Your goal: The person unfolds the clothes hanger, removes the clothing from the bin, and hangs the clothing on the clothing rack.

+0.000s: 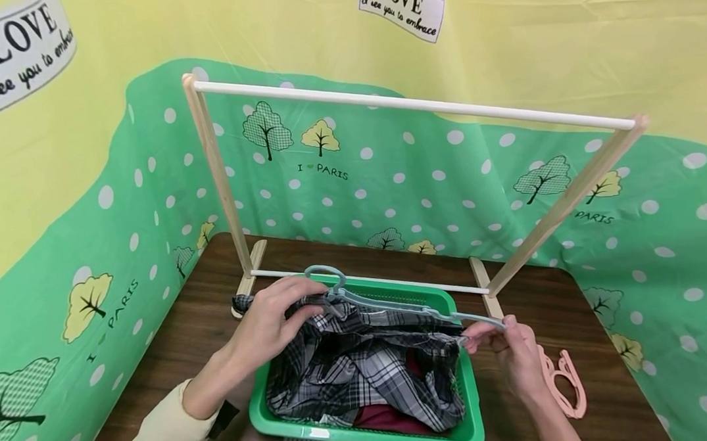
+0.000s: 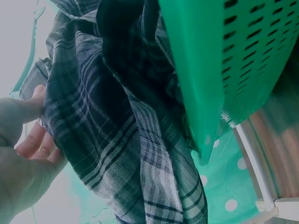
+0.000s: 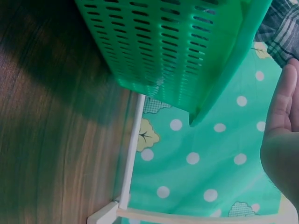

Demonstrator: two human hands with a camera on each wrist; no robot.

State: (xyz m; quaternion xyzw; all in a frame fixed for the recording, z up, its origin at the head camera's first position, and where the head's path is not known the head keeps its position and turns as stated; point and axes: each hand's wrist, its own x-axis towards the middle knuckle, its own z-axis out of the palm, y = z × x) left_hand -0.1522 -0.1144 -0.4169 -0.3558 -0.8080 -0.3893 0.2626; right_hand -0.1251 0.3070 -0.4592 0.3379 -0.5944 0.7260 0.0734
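A grey-blue clothes hanger (image 1: 387, 304) with a curved hook lies slantwise over a black-and-white plaid garment (image 1: 374, 371). My left hand (image 1: 275, 316) pinches the garment's cloth beside the hook; the left wrist view shows thumb and fingers of the left hand (image 2: 32, 144) on the plaid fabric (image 2: 93, 107). At the hanger's other end, my right hand (image 1: 516, 348) grips the arm tip between thumb and fingers. Much of the garment bunches inside a green basket (image 1: 470, 399). In the right wrist view, only part of the right hand (image 3: 282, 121) shows, near a plaid edge.
Behind the basket stands a wooden rack with a white top bar (image 1: 413, 104) and a lower bar. A pink folding hanger (image 1: 564, 382) lies on the brown table (image 1: 186, 333), right of the basket. Dark red cloth (image 1: 392, 419) is under the plaid. Printed curtains surround the table.
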